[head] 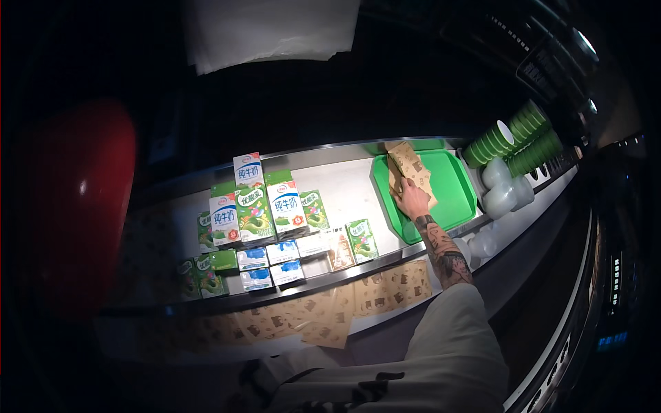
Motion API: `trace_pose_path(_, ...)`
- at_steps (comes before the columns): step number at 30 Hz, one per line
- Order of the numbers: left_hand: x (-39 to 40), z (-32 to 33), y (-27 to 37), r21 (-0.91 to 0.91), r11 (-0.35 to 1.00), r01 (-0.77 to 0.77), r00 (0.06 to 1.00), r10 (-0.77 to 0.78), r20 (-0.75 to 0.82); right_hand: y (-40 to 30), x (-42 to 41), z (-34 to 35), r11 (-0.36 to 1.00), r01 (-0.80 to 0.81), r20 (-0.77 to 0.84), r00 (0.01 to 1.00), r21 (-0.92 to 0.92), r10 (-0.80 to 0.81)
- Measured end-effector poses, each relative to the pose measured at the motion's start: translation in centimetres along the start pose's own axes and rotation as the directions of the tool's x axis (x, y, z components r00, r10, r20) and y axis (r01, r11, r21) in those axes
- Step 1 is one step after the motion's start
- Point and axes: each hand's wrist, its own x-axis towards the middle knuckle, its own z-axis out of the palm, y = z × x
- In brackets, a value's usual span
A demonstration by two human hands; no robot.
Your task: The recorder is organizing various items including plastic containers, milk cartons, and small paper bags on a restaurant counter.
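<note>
My right hand (pixel 413 200) reaches into a bright green plastic tray (pixel 455 206), its fingers closed on brown printed paper bags (pixel 408 159). These bags lie fanned over the tray's left part. My left hand is out of view. Left of the tray, milk cartons (pixel 285 205) and green yogurt-drink cartons (pixel 253 210) stand stacked on the pale counter (pixel 343 186). A brown-and-white carton (pixel 341 250) and another green carton (pixel 362 240) stand nearer the tray. More printed paper bags (pixel 379 294) lie in a row along the ledge below the counter's metal edge.
Stacks of green paper cups (pixel 489 144) stand beyond the tray on the right, beside translucent plastic cups or lids (pixel 501 188). A metal rim (pixel 320 276) borders the counter's near side. A blurred red object (pixel 88 206) fills the left, and a white sheet (pixel 273 31) hangs at the top.
</note>
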Motion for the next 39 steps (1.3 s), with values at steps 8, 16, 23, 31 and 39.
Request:
trace_pose_path(8,-4.3,1.3,11.0,0.506,0.821,-0.263,0.964,0.238,0.115,2.0,2.1,1.3,0.985,0.165,0.072,0.983,0.049,-0.168)
trace_pose_path(16,-4.0,3.5,14.0,-0.075,0.977,0.201,0.974,-0.207,-0.091,2.5,1.9,2.0,0.994,0.103,0.046,0.994,-0.025,-0.102)
trace_pose_path(23,-1.8,1.8,11.1,-0.138,0.964,0.228,0.970,-0.238,-0.058,1.4,-1.4,-2.0,0.986,0.028,-0.346,0.938,0.166,0.032)
trace_pose_path(31,2.3,1.1,6.8,-0.227,0.959,0.169,0.985,-0.154,0.083,-6.5,-11.9,-10.2,0.640,0.174,-0.436,0.856,0.749,0.278)
trace_pose_path(39,9.1,-4.0,-1.4,0.439,0.681,-0.587,0.810,0.484,0.332,-19.8,-28.4,-11.7,0.617,0.151,-0.414,0.857,0.772,0.307)
